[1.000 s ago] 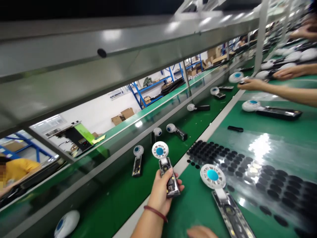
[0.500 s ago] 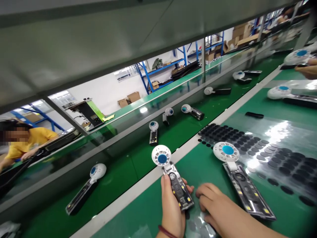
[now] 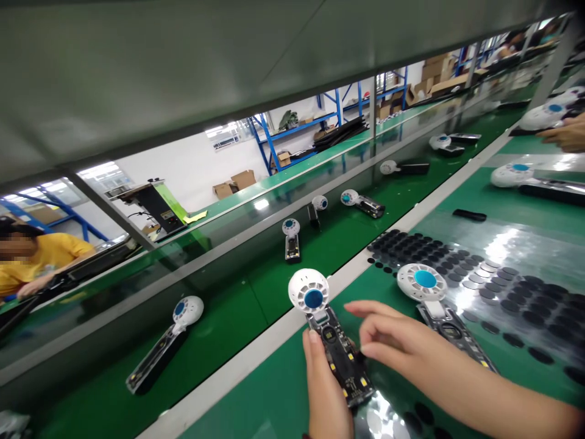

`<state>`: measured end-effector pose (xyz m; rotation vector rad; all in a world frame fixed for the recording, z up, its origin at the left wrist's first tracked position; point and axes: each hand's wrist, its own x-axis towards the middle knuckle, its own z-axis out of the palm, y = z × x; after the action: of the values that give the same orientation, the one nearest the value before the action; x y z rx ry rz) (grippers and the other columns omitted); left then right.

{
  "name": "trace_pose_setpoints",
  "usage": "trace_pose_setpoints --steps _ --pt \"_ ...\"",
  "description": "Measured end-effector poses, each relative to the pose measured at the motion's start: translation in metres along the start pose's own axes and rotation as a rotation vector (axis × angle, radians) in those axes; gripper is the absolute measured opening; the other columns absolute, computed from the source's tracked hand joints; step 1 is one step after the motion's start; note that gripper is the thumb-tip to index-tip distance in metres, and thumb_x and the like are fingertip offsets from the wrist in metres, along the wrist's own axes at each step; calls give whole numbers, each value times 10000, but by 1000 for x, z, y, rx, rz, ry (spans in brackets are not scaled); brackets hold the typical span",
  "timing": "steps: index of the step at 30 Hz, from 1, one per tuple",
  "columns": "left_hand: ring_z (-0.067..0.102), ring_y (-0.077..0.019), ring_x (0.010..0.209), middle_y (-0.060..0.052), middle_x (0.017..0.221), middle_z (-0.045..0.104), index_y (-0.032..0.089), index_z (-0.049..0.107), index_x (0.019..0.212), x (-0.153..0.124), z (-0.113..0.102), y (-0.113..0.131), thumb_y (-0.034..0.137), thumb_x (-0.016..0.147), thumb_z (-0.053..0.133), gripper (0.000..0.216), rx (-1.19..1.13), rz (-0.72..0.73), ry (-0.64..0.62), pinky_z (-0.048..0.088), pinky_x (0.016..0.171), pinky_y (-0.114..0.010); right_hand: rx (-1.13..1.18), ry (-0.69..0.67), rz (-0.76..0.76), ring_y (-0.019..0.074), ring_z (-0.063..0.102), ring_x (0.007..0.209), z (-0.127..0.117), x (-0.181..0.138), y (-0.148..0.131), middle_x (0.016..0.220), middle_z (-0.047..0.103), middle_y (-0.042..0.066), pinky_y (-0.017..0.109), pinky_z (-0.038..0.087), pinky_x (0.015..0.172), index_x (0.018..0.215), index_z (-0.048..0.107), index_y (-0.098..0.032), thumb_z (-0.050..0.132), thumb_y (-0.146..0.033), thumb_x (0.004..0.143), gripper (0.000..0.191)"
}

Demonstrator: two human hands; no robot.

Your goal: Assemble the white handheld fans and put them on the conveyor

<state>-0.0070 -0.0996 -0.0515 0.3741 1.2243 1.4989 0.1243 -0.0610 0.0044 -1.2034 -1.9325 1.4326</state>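
My left hand (image 3: 324,390) grips a handheld fan (image 3: 331,335) by its open black handle, with the white round head and blue centre pointing away from me. My right hand (image 3: 393,341) hovers over the handle's right side, thumb and fingers pinched together; whether anything small sits between them I cannot make out. A second fan of the same kind (image 3: 434,299) lies on the green bench just right of my right hand, its handle partly hidden behind my forearm. A clear sheet of round black pads (image 3: 493,274) lies beyond it.
A green conveyor belt (image 3: 237,317) runs to the left with several fans on it, the nearest (image 3: 164,341) at lower left. A white strip edges the belt. Another person's hand (image 3: 569,134) works at far right; a person in yellow (image 3: 31,256) sits across the line.
My left hand brought the fan from over the belt back to the bench. My right hand rose from the bench to the fan's handle, fingers now pinched. The belt's fans moved along.
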Motion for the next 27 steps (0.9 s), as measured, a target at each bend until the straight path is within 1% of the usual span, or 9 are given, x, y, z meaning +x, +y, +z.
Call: trace_pose_setpoints --steps 2,4,7,10,14,16,20,23,27 --pt "605 -190 620 -22 639 621 170 515 962 -2 1 1 611 763 442 489 58 46 -12 433 573 -286 14 -10 -38 231 414 1176 -1 14 -13 1299 407 11 300 425 859 637 490 -212 474 -225 790 154" --pt "606 -185 590 -16 654 632 187 489 1015 -4 3 4 580 795 415 456 109 76 -38 424 534 -281 -7 -24 -58 205 506 1036 2 24 -22 1201 456 20 268 454 737 641 470 -204 449 -159 783 150" --pt "630 -176 664 -47 839 664 197 472 1043 -7 9 9 495 840 395 369 136 108 -15 440 551 -273 -81 -40 -75 165 533 850 6 29 -27 987 506 13 242 427 630 654 453 -200 424 -98 778 163" --pt "623 -194 856 -71 996 642 198 483 1021 -8 13 10 438 857 382 308 136 133 47 461 626 -274 -143 -41 -64 144 509 782 6 29 -28 921 495 2 239 398 635 649 445 -193 428 -64 767 176" --pt "575 -217 991 -76 1044 629 193 506 987 -8 14 10 426 838 413 292 139 163 89 465 697 -281 -202 -52 -23 128 488 713 6 29 -30 900 485 -9 242 378 620 659 431 -190 431 -41 765 183" --pt "587 -219 960 -70 1013 637 195 508 978 -7 12 10 443 826 427 302 149 167 78 466 699 -286 -221 -49 -15 124 486 695 7 29 -31 889 485 -13 245 375 623 660 426 -190 435 -39 773 188" --pt "622 -231 807 -70 904 656 196 509 1002 -4 7 8 492 804 430 365 234 120 71 461 648 -309 -222 -19 -38 129 504 719 10 30 -30 895 499 -12 255 383 654 659 419 -190 426 -42 792 199" --pt "615 -252 821 -76 873 661 192 533 1002 -1 5 5 518 779 451 404 263 113 119 442 640 -312 -230 -2 -34 134 510 733 12 29 -30 904 509 -3 258 388 659 645 408 -187 426 -23 782 214" --pt "609 -241 807 -67 858 656 183 513 1065 -1 5 5 490 808 411 413 296 115 104 419 654 -306 -251 11 -39 127 504 699 12 29 -30 884 514 0 245 386 619 644 421 -186 433 -7 761 214"
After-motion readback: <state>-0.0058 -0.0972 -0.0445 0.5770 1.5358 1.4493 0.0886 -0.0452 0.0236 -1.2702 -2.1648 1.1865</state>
